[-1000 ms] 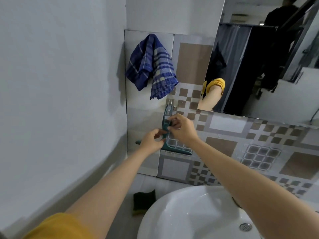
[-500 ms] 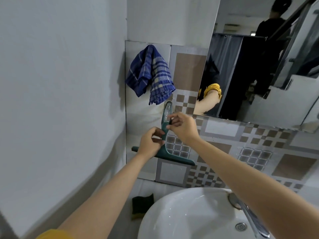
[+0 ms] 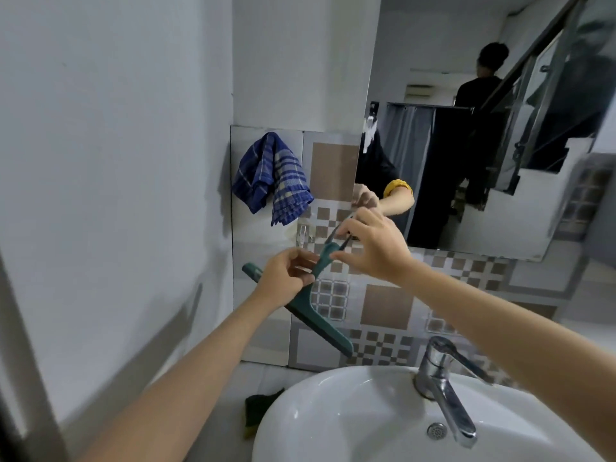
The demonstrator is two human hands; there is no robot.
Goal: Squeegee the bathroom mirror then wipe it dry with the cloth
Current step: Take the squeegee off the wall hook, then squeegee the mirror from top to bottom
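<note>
- Two bare hands hold a teal squeegee [image 3: 308, 303] in the air in front of the tiled wall [image 3: 383, 305], above the left rim of the white basin [image 3: 300, 405].
- The left hand [image 3: 286, 281] is closed around the lower part of the squeegee's handle, fingers curled over it just above the blade.
- The right hand [image 3: 373, 248] pinches the thin upper end of the handle between thumb and fingertips; the other fingers are spread loosely.
- The squeegee's blade runs on a slant, its left end higher beside the left wrist, its right end lower and close to the wall tiles above the basin.
- The blade is not on the mirror [image 3: 466, 145], which hangs on the wall above and to the right of the hands.
- The mirror's lower left corner reflects an arm with a yellow sleeve.
- A blue checked cloth [image 3: 273, 185] hangs on the wall to the left of the mirror, above the left hand and apart from both hands.
- A small clear hook [image 3: 301, 235] sits on the tile below the cloth, empty.
- A chrome tap [image 3: 440, 381] stands at the back edge of the basin, under the right forearm.
- A dark green sponge [image 3: 260, 408] lies on the ledge at the basin's left side.
</note>
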